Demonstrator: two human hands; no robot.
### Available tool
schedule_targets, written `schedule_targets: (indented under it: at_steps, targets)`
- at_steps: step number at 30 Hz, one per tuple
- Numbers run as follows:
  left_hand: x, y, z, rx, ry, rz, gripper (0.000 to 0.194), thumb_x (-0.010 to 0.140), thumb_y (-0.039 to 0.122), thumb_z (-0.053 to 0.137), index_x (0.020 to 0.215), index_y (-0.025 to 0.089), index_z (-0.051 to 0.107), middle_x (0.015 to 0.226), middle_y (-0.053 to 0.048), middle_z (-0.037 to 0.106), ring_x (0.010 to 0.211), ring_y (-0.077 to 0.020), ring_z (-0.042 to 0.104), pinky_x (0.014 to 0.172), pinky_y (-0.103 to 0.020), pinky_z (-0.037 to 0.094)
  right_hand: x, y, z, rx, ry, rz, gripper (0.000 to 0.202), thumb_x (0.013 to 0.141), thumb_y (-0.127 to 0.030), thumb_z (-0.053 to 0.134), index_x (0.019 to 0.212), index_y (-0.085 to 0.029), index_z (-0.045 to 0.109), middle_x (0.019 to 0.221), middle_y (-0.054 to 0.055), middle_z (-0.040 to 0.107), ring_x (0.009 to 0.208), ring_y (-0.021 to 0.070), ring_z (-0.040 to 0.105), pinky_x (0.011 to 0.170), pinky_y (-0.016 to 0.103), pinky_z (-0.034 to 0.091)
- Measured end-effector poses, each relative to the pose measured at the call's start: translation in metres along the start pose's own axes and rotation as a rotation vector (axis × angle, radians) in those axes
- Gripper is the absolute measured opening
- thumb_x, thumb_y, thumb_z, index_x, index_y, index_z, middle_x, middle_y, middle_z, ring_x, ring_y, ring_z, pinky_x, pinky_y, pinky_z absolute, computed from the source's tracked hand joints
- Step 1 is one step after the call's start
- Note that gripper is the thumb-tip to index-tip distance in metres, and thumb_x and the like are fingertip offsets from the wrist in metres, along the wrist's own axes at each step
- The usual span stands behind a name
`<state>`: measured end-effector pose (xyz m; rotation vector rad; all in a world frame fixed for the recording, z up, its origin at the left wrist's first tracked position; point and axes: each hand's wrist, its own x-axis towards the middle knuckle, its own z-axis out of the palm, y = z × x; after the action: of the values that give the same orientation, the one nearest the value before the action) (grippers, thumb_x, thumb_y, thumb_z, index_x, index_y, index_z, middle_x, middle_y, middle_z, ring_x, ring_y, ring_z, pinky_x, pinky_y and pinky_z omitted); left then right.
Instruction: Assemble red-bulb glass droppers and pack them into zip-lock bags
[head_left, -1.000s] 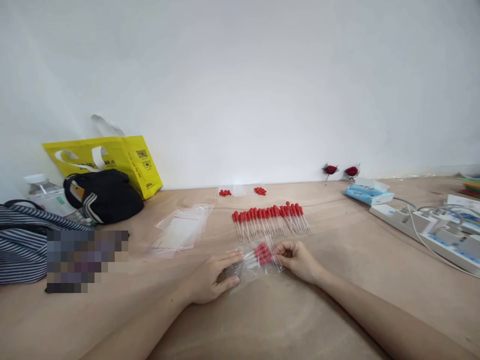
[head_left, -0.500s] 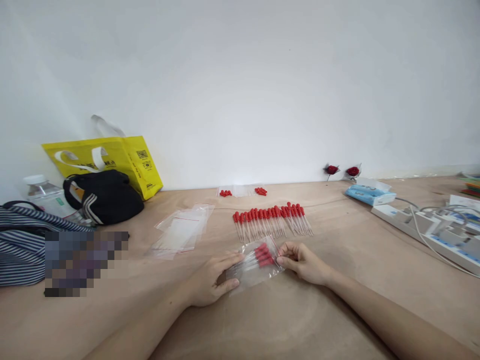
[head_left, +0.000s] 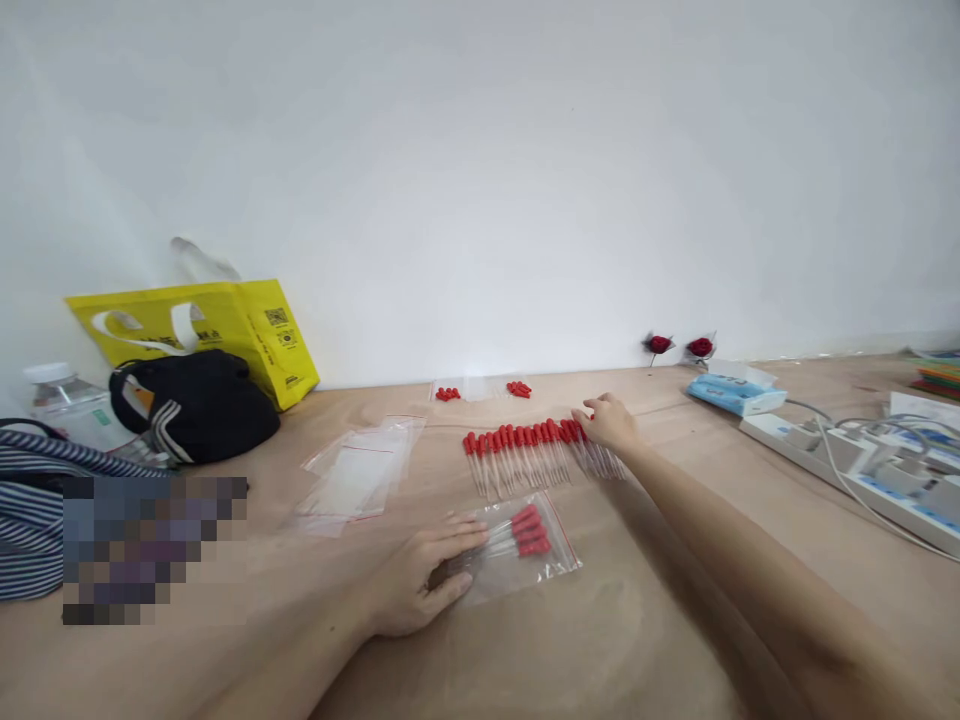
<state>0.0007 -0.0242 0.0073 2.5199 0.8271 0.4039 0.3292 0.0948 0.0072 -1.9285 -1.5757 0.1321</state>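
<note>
My left hand (head_left: pixel 424 572) rests on the left end of a clear zip bag (head_left: pixel 517 580), its thumb and fingers spread. Several glass droppers with red rubber bulbs (head_left: pixel 532 530) lie inside the bag, bulbs toward its red-edged right end. Behind the bag, more red-bulbed droppers (head_left: pixel 514 437) form a row, bulbs facing the wall. At the right end of that row is my right hand (head_left: pixel 611 425), fingertips apart and close to the bulbs. It partly covers the droppers there, and I see no dropper lifted.
Flat zip bags (head_left: pixel 360 480) lie to the left. Loose red bulbs (head_left: pixel 519 390) sit by the wall on clear plastic. A yellow bag (head_left: pixel 285 350), black cap (head_left: pixel 217 405) and bottle (head_left: pixel 67 405) stand far left. Tissues (head_left: pixel 735 392) and a power strip (head_left: pixel 847 490) are at right.
My right hand has let go of the zip bag's right end and moved back to the dropper row. The bag lies flatter on the table. My left hand stays on it.
</note>
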Motion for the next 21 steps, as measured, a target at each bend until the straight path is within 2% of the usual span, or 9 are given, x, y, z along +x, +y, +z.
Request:
schedule_targets:
  at_steps: [3,7,9,13,16,19,21]
  targets:
    - [0.000,0.004,-0.002,0.002,-0.006,-0.016,0.045,0.080,0.021,0.047,0.124,0.024,0.044,0.128,-0.003,0.047,0.121,-0.0211,0.038,0.103,-0.042,0.027,0.016,-0.001,0.012,-0.011,-0.011,0.001,0.032,0.073,-0.038,0.052,0.083,-0.012,0.068,0.104,0.018,0.054,0.108,0.0297,0.042,0.087,0.037,0.032]
    - [0.001,0.010,-0.005,0.005,-0.016,-0.024,0.044,0.079,0.021,0.048,0.123,0.024,0.045,0.127,-0.003,0.049,0.119,-0.0207,0.041,0.102,-0.042,0.028,0.028,-0.001,0.019,0.035,-0.032,0.011,0.021,0.068,-0.031,0.056,0.068,-0.014,0.068,0.093,0.015,0.059,0.105,0.0283,0.044,0.087,0.035,0.033]
    - [0.001,0.011,-0.006,0.011,-0.010,-0.020,0.044,0.079,0.021,0.048,0.123,0.023,0.046,0.126,-0.003,0.050,0.118,-0.0205,0.042,0.103,-0.042,0.028,0.032,-0.001,0.016,0.087,-0.046,0.021,0.018,0.067,-0.029,0.057,0.063,-0.014,0.066,0.084,0.013,0.061,0.098,0.0267,0.049,0.083,0.034,0.035]
    - [0.000,0.006,-0.004,0.007,0.002,-0.034,0.044,0.080,0.024,0.048,0.123,0.025,0.045,0.128,-0.003,0.048,0.119,-0.0215,0.040,0.102,-0.042,0.029,0.031,-0.002,-0.003,0.268,-0.102,0.022,0.025,0.073,-0.035,0.051,0.062,-0.015,0.061,0.064,0.007,0.061,0.067,0.0175,0.056,0.063,0.028,0.041]
    - [-0.002,0.002,-0.002,0.004,0.007,-0.057,0.045,0.080,0.027,0.049,0.124,0.026,0.044,0.131,-0.003,0.044,0.121,-0.0225,0.038,0.101,-0.042,0.031,0.012,-0.001,-0.022,0.424,-0.111,-0.021,0.032,0.078,-0.043,0.041,0.071,-0.016,0.056,0.070,0.005,0.063,0.056,0.0113,0.052,0.054,0.024,0.040]
    - [-0.002,0.003,-0.003,-0.001,-0.004,-0.089,0.043,0.082,0.027,0.047,0.125,0.026,0.044,0.130,-0.003,0.046,0.121,-0.0220,0.037,0.101,-0.042,0.029,-0.026,0.004,-0.032,0.583,-0.073,-0.057,0.039,0.078,-0.053,0.037,0.073,-0.018,0.051,0.070,0.003,0.061,0.054,0.0097,0.050,0.053,0.023,0.040]
    - [-0.002,0.006,-0.004,-0.003,-0.006,-0.129,0.041,0.083,0.028,0.044,0.124,0.026,0.045,0.129,-0.003,0.047,0.120,-0.0213,0.038,0.101,-0.042,0.029,-0.056,0.009,-0.030,0.861,-0.035,-0.038,0.042,0.072,-0.059,0.045,0.068,-0.018,0.049,0.060,0.001,0.056,0.051,0.0098,0.047,0.051,0.023,0.038]
